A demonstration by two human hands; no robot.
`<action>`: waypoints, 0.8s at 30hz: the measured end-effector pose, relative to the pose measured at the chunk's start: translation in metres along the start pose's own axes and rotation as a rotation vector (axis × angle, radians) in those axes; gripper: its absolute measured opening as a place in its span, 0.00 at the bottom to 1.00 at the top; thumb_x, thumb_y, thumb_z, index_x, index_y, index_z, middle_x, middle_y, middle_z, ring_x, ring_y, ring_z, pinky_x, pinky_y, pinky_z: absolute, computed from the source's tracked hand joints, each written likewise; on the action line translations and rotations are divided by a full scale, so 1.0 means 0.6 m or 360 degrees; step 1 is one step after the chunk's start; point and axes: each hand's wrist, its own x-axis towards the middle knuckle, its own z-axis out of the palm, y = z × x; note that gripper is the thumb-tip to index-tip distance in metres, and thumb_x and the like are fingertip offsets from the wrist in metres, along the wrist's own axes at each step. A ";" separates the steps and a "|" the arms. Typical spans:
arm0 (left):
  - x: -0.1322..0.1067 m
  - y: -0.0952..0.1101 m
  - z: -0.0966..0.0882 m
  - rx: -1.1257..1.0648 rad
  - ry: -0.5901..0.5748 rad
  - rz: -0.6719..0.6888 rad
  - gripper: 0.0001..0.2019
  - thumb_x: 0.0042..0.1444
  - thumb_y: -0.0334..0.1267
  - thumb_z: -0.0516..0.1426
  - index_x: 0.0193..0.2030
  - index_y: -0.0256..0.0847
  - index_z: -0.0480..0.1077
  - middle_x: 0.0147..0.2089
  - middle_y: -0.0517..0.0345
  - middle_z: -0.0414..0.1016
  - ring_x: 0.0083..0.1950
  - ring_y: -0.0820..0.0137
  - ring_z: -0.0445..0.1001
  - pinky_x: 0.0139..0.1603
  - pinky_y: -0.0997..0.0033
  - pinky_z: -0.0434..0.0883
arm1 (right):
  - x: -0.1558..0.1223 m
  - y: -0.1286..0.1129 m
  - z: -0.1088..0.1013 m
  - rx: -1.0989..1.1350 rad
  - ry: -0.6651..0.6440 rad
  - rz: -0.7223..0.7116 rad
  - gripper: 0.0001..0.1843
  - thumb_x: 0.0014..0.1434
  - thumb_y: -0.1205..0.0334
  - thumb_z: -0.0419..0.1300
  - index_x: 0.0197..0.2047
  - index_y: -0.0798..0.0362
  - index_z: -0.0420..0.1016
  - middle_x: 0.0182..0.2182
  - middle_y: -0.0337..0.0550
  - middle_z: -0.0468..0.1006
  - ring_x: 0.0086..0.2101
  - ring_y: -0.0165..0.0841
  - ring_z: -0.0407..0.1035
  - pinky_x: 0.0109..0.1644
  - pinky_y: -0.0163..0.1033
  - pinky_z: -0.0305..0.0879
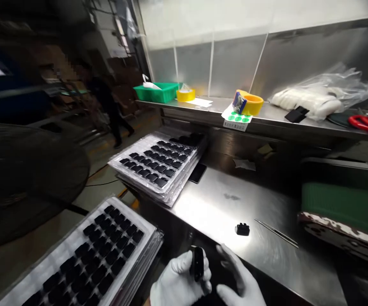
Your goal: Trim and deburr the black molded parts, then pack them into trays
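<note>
My left hand [180, 280], in a white glove, grips a small black plastic part [198, 264] between thumb and fingers at the table's front edge. To its right, my gloved right hand [241, 278] is open, fingers apart, with nothing in it. Another black plastic part [243, 229] with small knobs on top lies on the steel table [212, 208], beyond my right hand. Beside that part rests a pair of metal tweezers [278, 233].
Stacked trays [152, 170] of black parts stand on the table's left; another tray stack [120, 238] is nearer. A green conveyor belt [343, 208] is at right. The shelf holds yellow tape [252, 104], a green bin [158, 92] and red-handled scissors [362, 123]. A person [104, 97] stands far left.
</note>
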 end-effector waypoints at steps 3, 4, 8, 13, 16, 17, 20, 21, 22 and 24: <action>0.025 0.040 0.004 -0.0079 -0.0082 -0.0238 0.16 0.47 0.50 0.65 0.35 0.38 0.75 0.32 0.56 0.72 0.37 0.66 0.71 0.42 0.66 0.66 | 0.044 -0.064 0.053 -0.0168 -0.0151 -0.0343 0.52 0.36 0.70 0.73 0.64 0.39 0.62 0.63 0.43 0.66 0.61 0.51 0.60 0.65 0.54 0.57; 0.031 0.055 0.004 -0.0102 -0.0117 -0.0306 0.15 0.50 0.50 0.64 0.35 0.38 0.76 0.34 0.55 0.74 0.39 0.65 0.72 0.45 0.67 0.67 | 0.062 -0.080 0.069 -0.0182 -0.0172 -0.0430 0.56 0.34 0.73 0.73 0.65 0.36 0.60 0.62 0.41 0.67 0.61 0.50 0.60 0.65 0.53 0.58; 0.059 0.114 0.001 -0.0185 -0.0296 -0.0605 0.15 0.50 0.47 0.64 0.35 0.35 0.78 0.35 0.52 0.78 0.40 0.65 0.74 0.48 0.69 0.68 | 0.109 -0.108 0.116 -0.0086 -0.0009 -0.0339 0.61 0.26 0.77 0.76 0.63 0.36 0.62 0.54 0.41 0.76 0.54 0.46 0.69 0.61 0.49 0.64; 0.087 0.157 0.003 -0.0280 -0.0433 -0.0816 0.14 0.52 0.42 0.64 0.35 0.28 0.77 0.30 0.54 0.75 0.32 0.72 0.72 0.39 0.76 0.68 | 0.108 -0.113 0.148 0.0048 0.0359 0.0064 0.59 0.22 0.75 0.78 0.61 0.44 0.67 0.53 0.49 0.77 0.53 0.51 0.70 0.60 0.54 0.64; 0.095 0.166 0.005 -0.0316 -0.0503 -0.0896 0.12 0.52 0.41 0.63 0.33 0.30 0.77 0.22 0.59 0.71 0.26 0.76 0.69 0.33 0.79 0.67 | 0.108 -0.118 0.155 0.0069 0.0471 0.0077 0.60 0.22 0.70 0.80 0.61 0.42 0.67 0.53 0.49 0.77 0.54 0.53 0.68 0.61 0.54 0.64; 0.097 0.168 0.005 -0.0331 -0.0508 -0.0897 0.12 0.52 0.41 0.64 0.33 0.31 0.76 0.22 0.59 0.70 0.25 0.76 0.69 0.32 0.80 0.66 | 0.112 -0.120 0.155 0.0073 0.0475 0.0031 0.59 0.23 0.68 0.80 0.61 0.40 0.67 0.52 0.48 0.77 0.54 0.52 0.69 0.61 0.54 0.64; 0.101 0.177 0.006 -0.0292 -0.0512 -0.0829 0.13 0.49 0.41 0.65 0.33 0.30 0.76 0.28 0.54 0.74 0.23 0.79 0.68 0.29 0.81 0.65 | 0.129 -0.123 0.155 0.0044 0.0361 -0.0245 0.54 0.30 0.58 0.79 0.61 0.35 0.66 0.51 0.44 0.78 0.51 0.49 0.72 0.59 0.52 0.67; 0.100 0.182 0.007 -0.0231 -0.0530 -0.0797 0.14 0.49 0.41 0.65 0.33 0.29 0.77 0.30 0.52 0.75 0.22 0.80 0.66 0.27 0.80 0.65 | 0.136 -0.123 0.155 0.0007 0.0315 -0.0362 0.52 0.33 0.55 0.79 0.62 0.35 0.65 0.51 0.44 0.79 0.50 0.48 0.73 0.58 0.51 0.68; 0.098 0.189 0.010 -0.0147 -0.0535 -0.0746 0.15 0.50 0.42 0.64 0.33 0.28 0.77 0.30 0.51 0.75 0.20 0.80 0.65 0.25 0.80 0.64 | 0.143 -0.123 0.155 -0.0047 0.0279 -0.0484 0.51 0.35 0.55 0.78 0.62 0.35 0.64 0.51 0.43 0.79 0.49 0.47 0.74 0.57 0.50 0.70; 0.092 0.208 0.020 0.0103 -0.0489 -0.0531 0.15 0.52 0.42 0.62 0.33 0.27 0.76 0.28 0.52 0.74 0.21 0.79 0.64 0.25 0.79 0.63 | 0.154 -0.121 0.156 -0.0205 0.0229 -0.0671 0.52 0.37 0.57 0.77 0.64 0.36 0.61 0.50 0.43 0.79 0.48 0.46 0.74 0.54 0.48 0.72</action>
